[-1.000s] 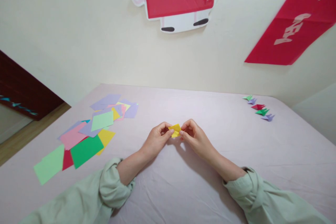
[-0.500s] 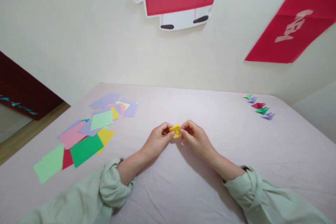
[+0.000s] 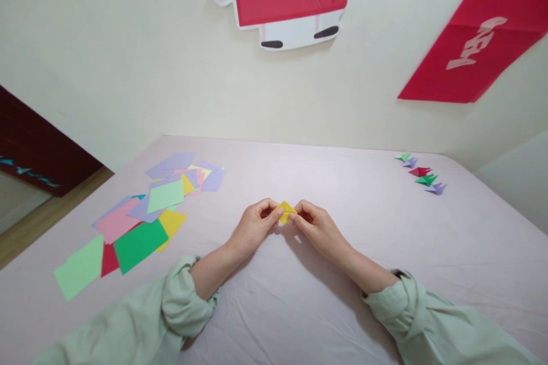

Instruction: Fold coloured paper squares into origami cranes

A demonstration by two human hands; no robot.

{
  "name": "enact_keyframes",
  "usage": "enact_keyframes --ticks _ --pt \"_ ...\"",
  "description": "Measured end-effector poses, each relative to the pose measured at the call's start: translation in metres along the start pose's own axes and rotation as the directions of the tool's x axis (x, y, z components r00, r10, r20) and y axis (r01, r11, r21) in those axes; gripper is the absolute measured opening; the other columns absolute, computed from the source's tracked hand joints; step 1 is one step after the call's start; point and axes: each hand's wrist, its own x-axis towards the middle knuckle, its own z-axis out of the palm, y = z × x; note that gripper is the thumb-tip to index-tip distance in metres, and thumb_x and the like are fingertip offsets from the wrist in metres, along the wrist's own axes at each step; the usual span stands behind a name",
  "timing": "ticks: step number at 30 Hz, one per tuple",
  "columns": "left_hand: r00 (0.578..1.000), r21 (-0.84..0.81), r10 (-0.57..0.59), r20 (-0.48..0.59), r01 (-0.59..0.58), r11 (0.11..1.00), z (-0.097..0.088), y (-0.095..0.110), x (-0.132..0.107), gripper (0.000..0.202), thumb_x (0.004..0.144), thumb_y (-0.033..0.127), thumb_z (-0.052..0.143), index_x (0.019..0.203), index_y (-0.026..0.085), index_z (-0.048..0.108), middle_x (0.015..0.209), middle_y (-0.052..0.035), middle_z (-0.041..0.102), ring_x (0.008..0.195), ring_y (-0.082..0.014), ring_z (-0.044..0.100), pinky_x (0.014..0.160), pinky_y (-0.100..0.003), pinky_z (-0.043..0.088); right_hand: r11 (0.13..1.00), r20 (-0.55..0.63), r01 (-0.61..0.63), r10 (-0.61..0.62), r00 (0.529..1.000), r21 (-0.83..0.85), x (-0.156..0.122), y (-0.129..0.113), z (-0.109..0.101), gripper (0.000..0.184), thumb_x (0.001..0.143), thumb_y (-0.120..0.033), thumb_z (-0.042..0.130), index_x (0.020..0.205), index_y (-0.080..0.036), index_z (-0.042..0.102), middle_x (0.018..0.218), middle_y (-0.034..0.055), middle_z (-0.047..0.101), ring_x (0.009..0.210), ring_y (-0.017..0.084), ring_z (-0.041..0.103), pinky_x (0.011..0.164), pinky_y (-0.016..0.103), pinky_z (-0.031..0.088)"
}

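Note:
A small piece of folded yellow origami paper [image 3: 286, 210] is held between my two hands over the middle of the table. My left hand [image 3: 257, 227] pinches its left side, thumb in front. On the right side, the thumb and fingers of my right hand [image 3: 319, 227] grip the other corner. The paper shows a pointed top and a crease across it. Parts of its edges are hidden behind my fingertips.
Loose coloured paper sheets [image 3: 141, 245] lie spread on the left of the pale-covered table [image 3: 274, 308]. Several folded paper cranes [image 3: 422, 171] stand in a row at the far right. A wall [image 3: 274, 97] rises behind the table.
The yellow paper has turned slightly and its upper flap lies flatter, with a wider face showing. Both hands have shifted only a little.

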Motion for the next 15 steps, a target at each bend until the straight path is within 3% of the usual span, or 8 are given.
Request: enact_keyframes --ticks 9,15 --pt "0.998 0.002 -0.003 0.057 0.003 1.000 0.0012 -0.0001 0.0003 0.021 0.077 0.035 0.065 0.075 0.015 0.061 0.071 0.0018 0.056 0.067 -0.0114 0.049 0.063 -0.023 0.037 1.000 0.028 -0.003 0.003 1.000 0.006 0.0000 -0.0022 -0.0011 0.022 0.088 -0.034 0.053 0.071 -0.019 0.053 0.061 -0.0043 0.048 0.058 0.012 0.043 0.055 0.024 0.033" --pt "0.999 0.000 -0.009 0.043 0.009 1.000 0.0016 0.0001 -0.0002 0.025 0.076 0.039 0.065 0.072 0.015 0.058 0.069 0.0021 0.054 0.066 -0.0116 0.048 0.062 -0.023 0.037 0.999 0.041 0.001 0.001 0.999 -0.034 -0.0002 -0.0068 -0.0032 0.029 0.093 -0.035 0.045 0.072 -0.019 0.057 0.067 -0.0012 0.056 0.066 0.013 0.052 0.064 0.025 0.039"
